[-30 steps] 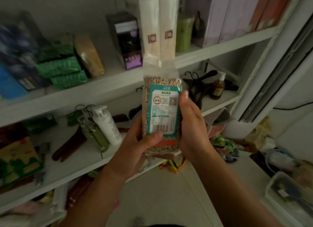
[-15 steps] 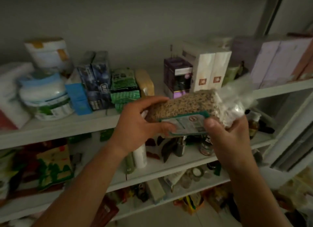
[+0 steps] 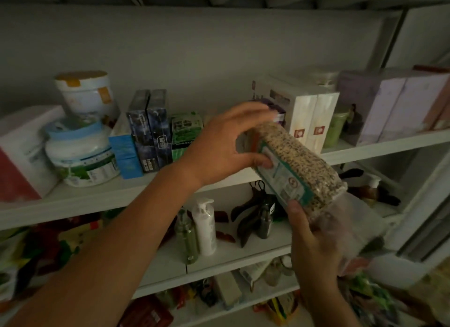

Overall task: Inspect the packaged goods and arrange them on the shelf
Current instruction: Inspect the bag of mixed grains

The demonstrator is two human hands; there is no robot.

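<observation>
Between the fingers (image 3: 253, 108) of both hands: one vacuum-packed grain brick (image 3: 299, 161), tilted, far end over the shelf (image 3: 365, 151) edge. Clasping that far end is the left hand (image 3: 226, 144); the right hand (image 3: 314, 241) pinches the near end. Probably stiff, fairly heavy, slippery; best held across the firm block. Two white cartons (image 3: 314, 122) stand beyond the left fingers.

grain pack (image 3: 299, 163): clear glossy plastic, paper label
shelf (image 3: 121, 195): smooth matt white board
pump bottle (image 3: 205, 226): smooth white plastic
tall boxes (image 3: 314, 124): smooth white card
</observation>
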